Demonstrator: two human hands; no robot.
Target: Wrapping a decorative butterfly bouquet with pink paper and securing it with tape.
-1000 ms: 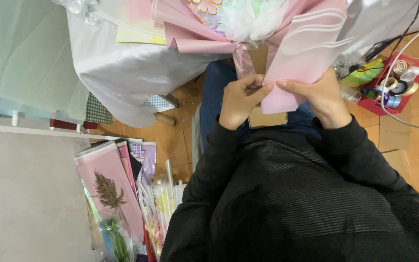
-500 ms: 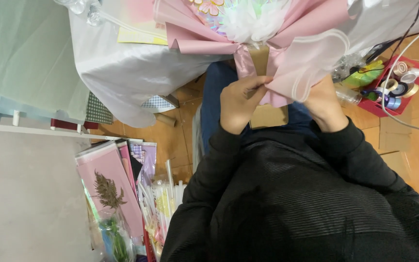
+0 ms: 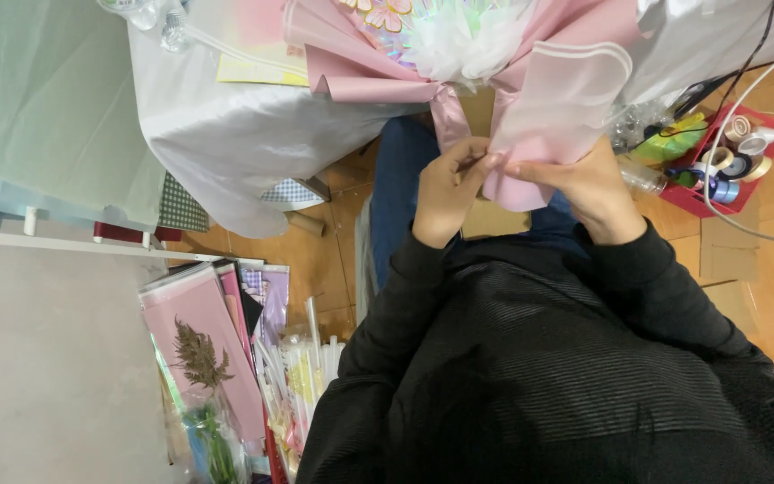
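Observation:
A bouquet wrapped in pink paper [image 3: 459, 45] with white tulle and iridescent flowers leans from the table edge over my lap. A separate translucent pink wrapping sheet [image 3: 557, 116] with a white border stands against its right side. My left hand [image 3: 450, 188] pinches the lower edge of this sheet at the bouquet's gathered stem. From the right, my right hand [image 3: 584, 184] grips the same sheet's bottom, fingers pointing left. Both hands meet at the narrow base of the wrapping.
A table draped in white cloth [image 3: 253, 134] lies ahead. A red tray [image 3: 700, 197] of tape and ribbon rolls sits on the floor at right, with cables running over it. Packs of wrapping paper and dried fern [image 3: 212, 358] are stacked at lower left.
The pink sheet has been folded and shifted on the bouquet's right side. My hands have regripped it, the right hand moving lower at its base.

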